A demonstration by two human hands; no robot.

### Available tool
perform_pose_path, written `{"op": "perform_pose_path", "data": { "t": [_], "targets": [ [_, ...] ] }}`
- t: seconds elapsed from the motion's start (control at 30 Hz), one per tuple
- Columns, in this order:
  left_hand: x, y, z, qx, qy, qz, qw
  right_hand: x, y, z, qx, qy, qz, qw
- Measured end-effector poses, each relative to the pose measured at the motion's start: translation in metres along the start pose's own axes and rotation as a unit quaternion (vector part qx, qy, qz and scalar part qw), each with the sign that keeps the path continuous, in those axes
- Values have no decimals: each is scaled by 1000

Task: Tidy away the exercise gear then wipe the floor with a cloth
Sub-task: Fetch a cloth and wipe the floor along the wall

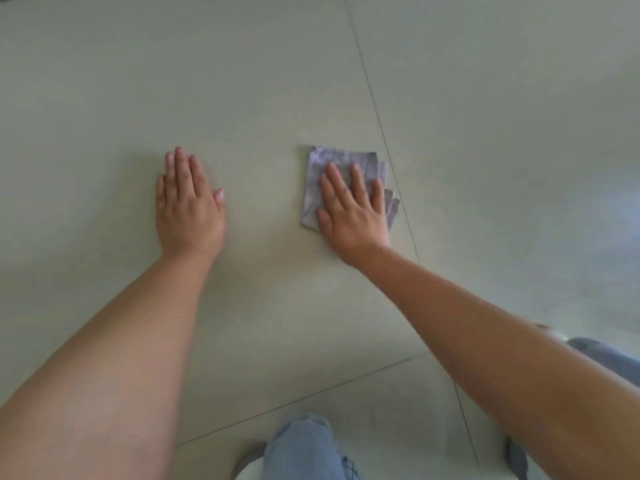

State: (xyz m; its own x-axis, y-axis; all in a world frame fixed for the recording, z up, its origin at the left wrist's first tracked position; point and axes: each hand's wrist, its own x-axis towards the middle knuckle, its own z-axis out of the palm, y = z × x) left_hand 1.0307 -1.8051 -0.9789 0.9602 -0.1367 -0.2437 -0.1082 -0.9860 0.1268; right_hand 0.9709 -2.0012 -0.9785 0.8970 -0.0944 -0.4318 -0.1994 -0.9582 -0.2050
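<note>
Right hand is flat, fingers straight, pressing on a folded grey-purple fabric cloth on the pale tiled floor, just left of a grout line. Left hand is also flat w/ fingers straight, palm resting on bare tile, holding nothing. Blue-jeans knee at the bottom.

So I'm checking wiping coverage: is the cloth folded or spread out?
Folded: the cloth shows stacked layered edges at its right side under the flat right hand.

No text, label, brand, number or sign can be read anywhere in the view.
</note>
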Motion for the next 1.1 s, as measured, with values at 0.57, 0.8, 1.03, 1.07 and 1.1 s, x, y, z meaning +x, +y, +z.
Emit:
{"op": "perform_pose_path", "data": {
  "t": [0.57, 0.8, 1.03, 1.07, 1.1],
  "targets": [
    [-3, 137, 0, 6, -102, 113, 988, -6, 91, -12, 97, 51, 152, 982],
    [10, 130, 7, -27, -52, 150, 987, -95, 145, 16, 54, 52, 189, 979],
    [37, 131, 17, -24, -21, 88, 996, 32, 230, -66, 155, 100, 425, 886],
    [39, 130, 22, -21, -12, 92, 995, 55, 220, -71, 144, 101, 393, 902],
    [40, 130, 26, -16, 1, 95, 995, 76, 203, -74, 129, 106, 352, 921]
  ]
}}
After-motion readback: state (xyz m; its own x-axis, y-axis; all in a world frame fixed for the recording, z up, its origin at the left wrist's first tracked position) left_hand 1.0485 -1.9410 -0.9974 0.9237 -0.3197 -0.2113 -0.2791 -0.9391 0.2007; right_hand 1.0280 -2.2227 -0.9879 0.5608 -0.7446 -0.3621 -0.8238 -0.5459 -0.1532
